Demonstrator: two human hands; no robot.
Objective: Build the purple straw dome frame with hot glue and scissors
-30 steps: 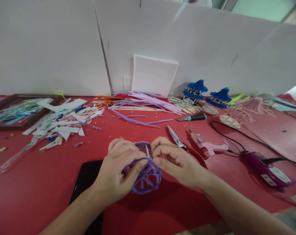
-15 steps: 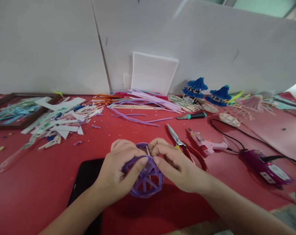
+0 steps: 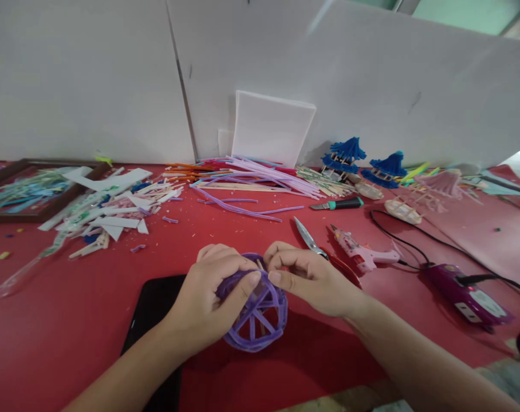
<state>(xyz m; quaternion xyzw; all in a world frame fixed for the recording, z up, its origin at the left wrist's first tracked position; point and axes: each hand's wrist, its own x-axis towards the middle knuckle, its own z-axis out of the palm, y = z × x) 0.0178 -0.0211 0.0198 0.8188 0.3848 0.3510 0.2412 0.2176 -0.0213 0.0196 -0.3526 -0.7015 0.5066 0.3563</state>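
A round purple pipe-cleaner frame (image 3: 255,346), with spokes like a wheel and pale sticks inside, is held just above the red table. My left hand (image 3: 219,286) wraps around its left side, the thumb lying across the upper part. At its top right edge, my right hand (image 3: 300,280) pinches the purple rim between thumb and forefinger. What lies under the fingertips is hidden. Red-handled scissors (image 3: 309,236) lie just beyond my right hand, partly covered by it. A black tablet or phone (image 3: 157,309) lies beneath my left forearm.
A pink glue gun (image 3: 365,252) with its cord and a purple power strip (image 3: 470,297) lie to the right. Behind are a utility knife (image 3: 339,203), loose pipe cleaners (image 3: 260,177) and blue roofed models (image 3: 346,154). Paper scraps (image 3: 114,223) and a brown frame (image 3: 49,217) lie left.
My right hand has shifted slightly and now covers more of the scissors' handles. The purple frame has turned a little in my left hand's hold.
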